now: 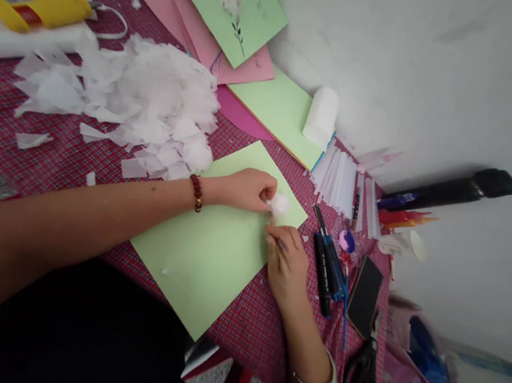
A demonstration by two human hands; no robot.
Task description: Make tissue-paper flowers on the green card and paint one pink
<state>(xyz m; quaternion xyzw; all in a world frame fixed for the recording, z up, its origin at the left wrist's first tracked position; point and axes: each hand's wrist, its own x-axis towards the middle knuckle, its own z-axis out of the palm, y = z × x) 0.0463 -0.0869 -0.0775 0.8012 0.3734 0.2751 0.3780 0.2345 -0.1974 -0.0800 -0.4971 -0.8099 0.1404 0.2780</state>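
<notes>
The left hand [252, 189], fingertips together, pinches a white tuft [280, 205] at two o'clock on the green sheet [204, 261]; the right hand [290, 265], curled at the tuft's five o'clock, grips a thin stick [282, 244].

Left hand [249, 189] pinching edge of white puff [280, 205] above green sheet [205, 255]. Right hand [290, 269] gripping thin stick [281, 244]. Paper scraps [155, 88] heaped far left on checked surface [254, 316]; scissors [369, 357] near right.

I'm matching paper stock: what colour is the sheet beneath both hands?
The paper sheet is pale green; the head view shows it best.
</notes>
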